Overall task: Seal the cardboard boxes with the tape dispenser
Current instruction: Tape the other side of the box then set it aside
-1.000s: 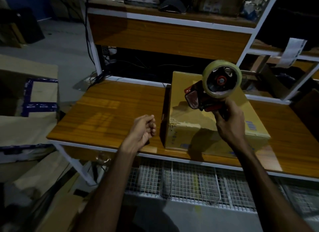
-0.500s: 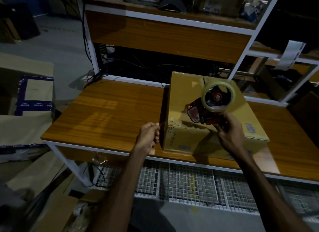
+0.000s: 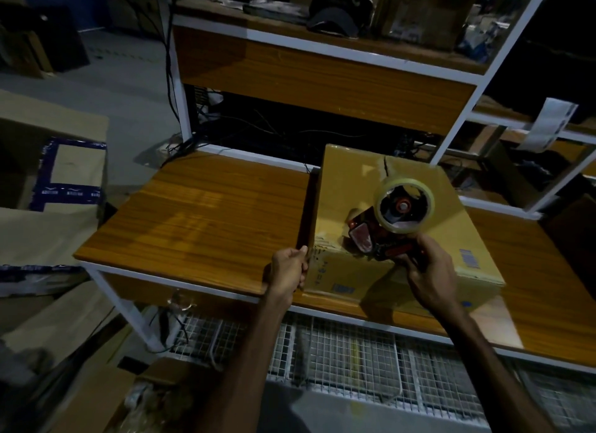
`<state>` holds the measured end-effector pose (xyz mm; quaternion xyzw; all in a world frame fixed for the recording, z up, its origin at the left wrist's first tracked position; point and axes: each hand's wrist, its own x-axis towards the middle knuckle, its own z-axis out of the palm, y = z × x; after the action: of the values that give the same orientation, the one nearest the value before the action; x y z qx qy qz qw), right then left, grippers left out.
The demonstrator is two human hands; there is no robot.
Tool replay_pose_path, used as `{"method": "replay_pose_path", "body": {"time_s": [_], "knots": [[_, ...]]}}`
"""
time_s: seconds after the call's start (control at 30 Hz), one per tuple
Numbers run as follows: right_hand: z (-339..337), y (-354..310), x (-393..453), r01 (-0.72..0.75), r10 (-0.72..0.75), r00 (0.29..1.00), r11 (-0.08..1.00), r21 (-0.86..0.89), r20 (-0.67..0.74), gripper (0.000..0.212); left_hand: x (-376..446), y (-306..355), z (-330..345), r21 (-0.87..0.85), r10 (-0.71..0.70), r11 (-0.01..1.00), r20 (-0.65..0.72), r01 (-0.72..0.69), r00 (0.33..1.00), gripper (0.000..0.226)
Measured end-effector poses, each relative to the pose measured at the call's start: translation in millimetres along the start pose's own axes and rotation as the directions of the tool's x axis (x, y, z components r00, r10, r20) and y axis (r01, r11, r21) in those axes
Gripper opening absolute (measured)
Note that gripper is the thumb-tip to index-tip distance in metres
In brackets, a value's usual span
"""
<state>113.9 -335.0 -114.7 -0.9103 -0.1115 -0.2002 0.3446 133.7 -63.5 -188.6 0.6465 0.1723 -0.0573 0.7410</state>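
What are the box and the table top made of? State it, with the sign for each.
Box: brown cardboard by its creased near edge, glossy on top, perhaps from clear tape. Table top: wood-grain, likely laminate; streaked grain, dull sheen.

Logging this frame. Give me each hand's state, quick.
Left hand: grips the near left corner of the box.
Right hand: holds the tape dispenser by its handle.

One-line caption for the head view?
Right hand lowers red tape dispenser onto tan cardboard box; left hand grips its corner.
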Motion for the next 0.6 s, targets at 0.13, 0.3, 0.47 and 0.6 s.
{"method": "replay_pose_path", "body": {"time_s": [0.13,0.3,0.47,0.6], "knots": [[0,6,0,0.028,-0.028,1.0,0.998,-0.06,0.0,0.03,-1,1,0,0.018,-0.014,1.0,-0.048,0.015,0.999,0.035],[1,5,-3,0.043,-0.043,0.999,0.999,0.001,0.0,0.041,-13,-31,-2,0.046,-0.137,0.989,-0.105,0.142,0.985,0.021],[2,8,-3,0.023,-0.023,1.0,1.0,-0.002,0.001,0.046,-35,-33,13,-0.022,0.011,1.0,-0.239,-0.017,0.971,0.026],[3,10,-3,0.003,-0.004,1.0,1.0,-0.003,-0.003,0.039,-51,-10,23,0.388,0.508,0.823,-0.177,-0.415,0.843,0.058]]}}
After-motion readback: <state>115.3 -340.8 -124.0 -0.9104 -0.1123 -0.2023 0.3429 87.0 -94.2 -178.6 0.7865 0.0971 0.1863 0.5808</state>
